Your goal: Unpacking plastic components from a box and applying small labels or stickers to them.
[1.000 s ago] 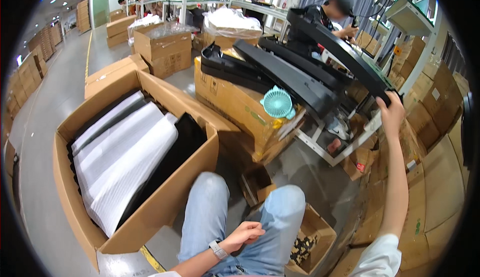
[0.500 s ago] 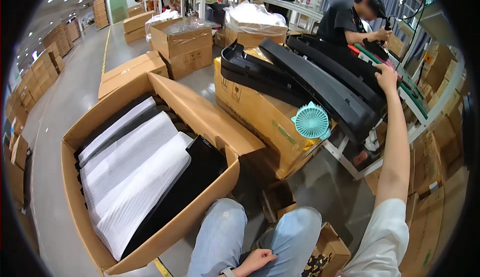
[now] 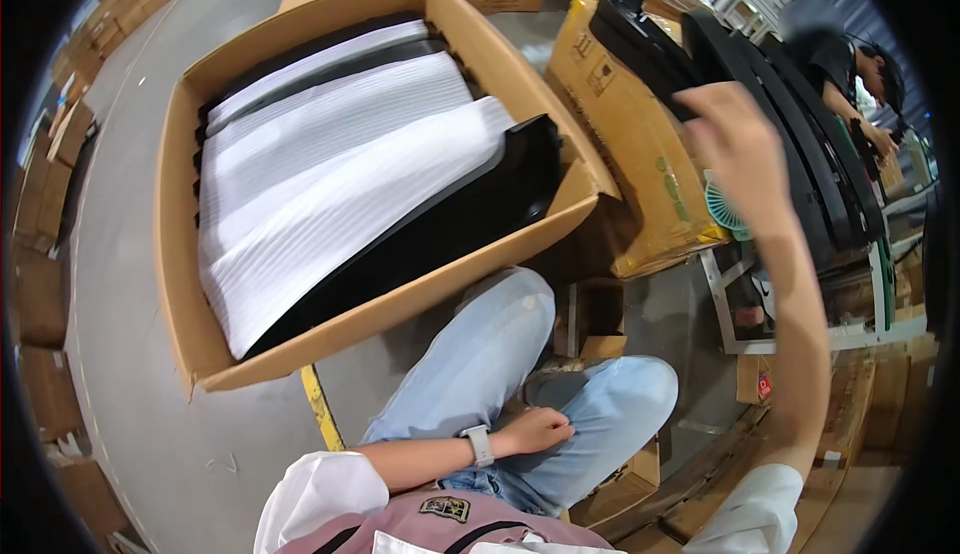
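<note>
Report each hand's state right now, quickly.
Left hand: loosely closed, nothing visibly held.
Right hand: blurred, looks partly open, nothing visibly held.

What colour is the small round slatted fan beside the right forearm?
Turquoise; the small round slatted fan shows in the head view.

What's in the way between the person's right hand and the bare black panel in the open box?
Only the open box's right wall seems to stand between the right hand and the black panel. Nothing visible covers the panel's bare part from above.
</note>
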`<state>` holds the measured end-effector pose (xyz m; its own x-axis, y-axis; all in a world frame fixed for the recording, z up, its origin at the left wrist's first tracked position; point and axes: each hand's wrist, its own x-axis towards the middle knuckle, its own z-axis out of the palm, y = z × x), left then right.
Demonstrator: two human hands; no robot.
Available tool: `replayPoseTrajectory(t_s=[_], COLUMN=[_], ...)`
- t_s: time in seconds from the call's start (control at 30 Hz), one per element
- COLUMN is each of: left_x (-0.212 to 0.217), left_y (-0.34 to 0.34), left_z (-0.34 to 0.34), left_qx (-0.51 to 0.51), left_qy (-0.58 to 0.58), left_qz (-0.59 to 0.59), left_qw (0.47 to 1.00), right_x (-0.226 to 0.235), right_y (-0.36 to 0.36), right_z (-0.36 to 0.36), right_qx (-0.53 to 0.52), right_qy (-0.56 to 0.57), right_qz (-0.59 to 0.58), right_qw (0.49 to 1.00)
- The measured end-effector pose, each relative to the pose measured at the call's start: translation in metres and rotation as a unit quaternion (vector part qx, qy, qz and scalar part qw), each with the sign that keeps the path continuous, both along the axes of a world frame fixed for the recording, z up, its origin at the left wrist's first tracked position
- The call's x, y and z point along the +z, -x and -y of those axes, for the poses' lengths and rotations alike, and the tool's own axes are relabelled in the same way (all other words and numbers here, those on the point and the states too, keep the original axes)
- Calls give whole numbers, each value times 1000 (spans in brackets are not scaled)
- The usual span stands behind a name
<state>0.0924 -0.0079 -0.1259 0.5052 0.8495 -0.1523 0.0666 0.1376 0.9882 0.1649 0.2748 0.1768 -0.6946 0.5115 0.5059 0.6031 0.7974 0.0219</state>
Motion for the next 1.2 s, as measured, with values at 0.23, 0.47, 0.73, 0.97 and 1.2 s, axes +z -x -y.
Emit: replayPoseTrajectory(t_s=[0.23, 0.47, 0.73, 0.97, 1.2], left_x=[-3, 1, -3, 5, 30], left_y=[-8, 5, 6, 11, 11], left_z=[12, 18, 21, 18, 38], left_qx=[12, 12, 12, 4, -92], left_qy=[-29, -55, -74, -76, -204], left_qz=[-29, -55, -56, -91, -67], left_qw=[999, 997, 996, 993, 972], right_x=[-109, -148, -54, 54, 4], right_y=[143, 196, 187, 119, -17], right_z=[58, 48, 55, 77, 151], right_qx=[303, 231, 294, 234, 46], right_qy=[-30, -143, -204, -190, 16], right_qz=[218, 362, 152, 40, -64], right_qw=[927, 892, 921, 953, 997])
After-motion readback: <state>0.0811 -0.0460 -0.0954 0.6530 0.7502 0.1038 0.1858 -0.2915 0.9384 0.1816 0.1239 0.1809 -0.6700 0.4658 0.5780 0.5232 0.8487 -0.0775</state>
